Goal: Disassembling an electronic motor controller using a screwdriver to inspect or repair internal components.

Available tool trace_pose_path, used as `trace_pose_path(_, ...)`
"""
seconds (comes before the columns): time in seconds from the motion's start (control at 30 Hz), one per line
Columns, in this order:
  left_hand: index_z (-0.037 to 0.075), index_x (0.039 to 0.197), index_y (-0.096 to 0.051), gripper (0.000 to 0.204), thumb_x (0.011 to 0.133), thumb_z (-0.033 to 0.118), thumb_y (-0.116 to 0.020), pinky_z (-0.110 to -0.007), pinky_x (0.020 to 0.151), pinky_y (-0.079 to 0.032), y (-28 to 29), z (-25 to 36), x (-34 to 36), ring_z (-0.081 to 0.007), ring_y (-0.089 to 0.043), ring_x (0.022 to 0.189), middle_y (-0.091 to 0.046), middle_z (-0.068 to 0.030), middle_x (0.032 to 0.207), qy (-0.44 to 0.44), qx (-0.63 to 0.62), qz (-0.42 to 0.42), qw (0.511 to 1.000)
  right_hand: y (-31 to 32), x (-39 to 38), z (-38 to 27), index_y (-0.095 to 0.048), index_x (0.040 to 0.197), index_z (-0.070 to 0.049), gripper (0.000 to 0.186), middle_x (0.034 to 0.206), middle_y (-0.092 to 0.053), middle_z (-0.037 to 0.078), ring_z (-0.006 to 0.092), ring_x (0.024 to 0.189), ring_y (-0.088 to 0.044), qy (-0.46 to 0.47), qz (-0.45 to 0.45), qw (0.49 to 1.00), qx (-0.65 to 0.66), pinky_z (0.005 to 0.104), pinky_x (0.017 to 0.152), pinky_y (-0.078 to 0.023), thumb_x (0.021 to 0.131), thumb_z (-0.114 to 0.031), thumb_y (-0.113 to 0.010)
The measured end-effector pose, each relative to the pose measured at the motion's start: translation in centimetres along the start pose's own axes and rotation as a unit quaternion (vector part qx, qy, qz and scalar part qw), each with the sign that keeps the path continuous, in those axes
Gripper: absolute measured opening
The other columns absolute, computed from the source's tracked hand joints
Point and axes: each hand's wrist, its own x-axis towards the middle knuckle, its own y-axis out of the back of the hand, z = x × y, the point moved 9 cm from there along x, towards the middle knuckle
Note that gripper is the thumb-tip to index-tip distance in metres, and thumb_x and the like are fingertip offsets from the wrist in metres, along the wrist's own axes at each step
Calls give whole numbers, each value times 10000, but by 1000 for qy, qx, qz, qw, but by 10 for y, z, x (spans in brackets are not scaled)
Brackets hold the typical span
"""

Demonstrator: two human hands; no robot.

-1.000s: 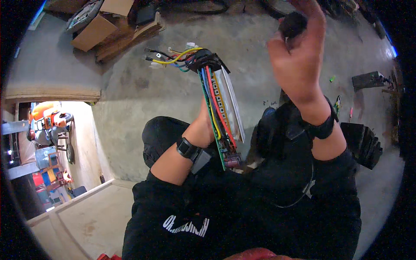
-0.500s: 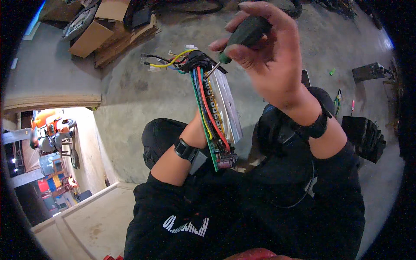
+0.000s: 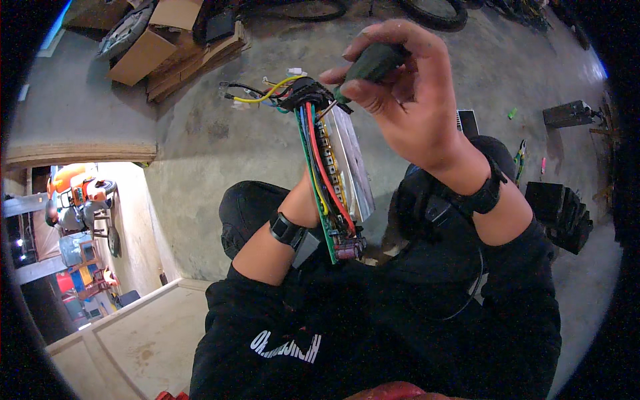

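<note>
Head view: circuit board (image 3: pixel 333 180) upright beside right hand (image 3: pixel 407 100)

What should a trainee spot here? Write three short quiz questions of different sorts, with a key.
1. True or false: the right hand grips a dark green tool handle at the top end of the circuit board.
2. Which hand holds the board up from below? A) left B) right C) neither
3. Fill in: a bundle of coloured ______ runs along the board.

Key: 1 true. 2 A: the left hand, mostly hidden behind the board, supports it. 3 wires.
</note>
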Motion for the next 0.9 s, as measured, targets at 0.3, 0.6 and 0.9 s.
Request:
trace_pose_path(0.3, 95, 1183, -537, 433, 957, 444, -416, -327, 779, -530, -9, 2, 6, -181, -628, 923, -621, -54, 1034, -8, -9, -8, 1000, -1, 2, -9, -431, 1247, -66, 526, 1015, -578, 90, 173, 868, -649, -21, -22, 998, -53, 292, 745, -553, 805, -43, -715)
trace_pose_path(0.6, 94, 1190, -534, 441, 959, 450, -415, -320, 768, -538, -11, -1, 9, -178, -634, 915, -624, -55, 1033, -1, -7, -12, 1000, 0, 3, -14, -362, 1304, -38, 546, 1065, -544, 126, 226, 904, -660, -4, -75, 991, -107, 316, 783, -565, 844, 17, -651)
trace_pose_path(0.9, 94, 1197, -531, 449, 960, 457, -414, -313, 758, -546, -12, -2, -5, -175, -640, 906, -628, -55, 1031, 19, 7, -10, 1000, -5, 1, -18, -383, 1325, -39, 568, 1104, -546, 129, 222, 929, -658, -1, -110, 985, -132, 322, 799, -553, 833, 25, -659)
